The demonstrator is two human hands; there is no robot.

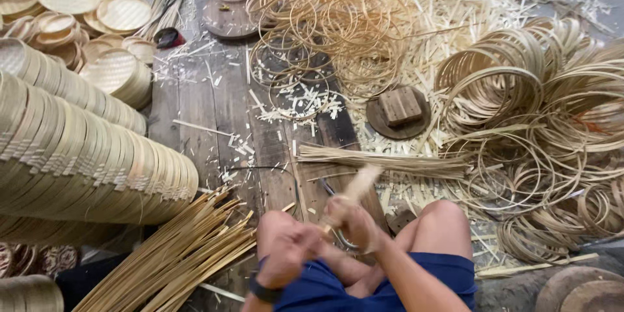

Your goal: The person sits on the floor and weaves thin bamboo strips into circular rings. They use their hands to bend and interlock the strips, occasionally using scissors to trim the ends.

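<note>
Seated low, person on the plank floor [214, 101], knees up. Right hand [354, 221] closed round a pale bamboo strip [357, 185], blurred, rising from the fist. Left hand [286, 250] curled shut beside it; what it pinches, I cannot tell. Strip bundle [383, 161] lies just ahead, bamboo hoops [546, 123] heaped on the right, stacked woven trays [84, 149] on the left. Judgement: firm grip near the bend, hands close together, gives cleanest control.
</note>
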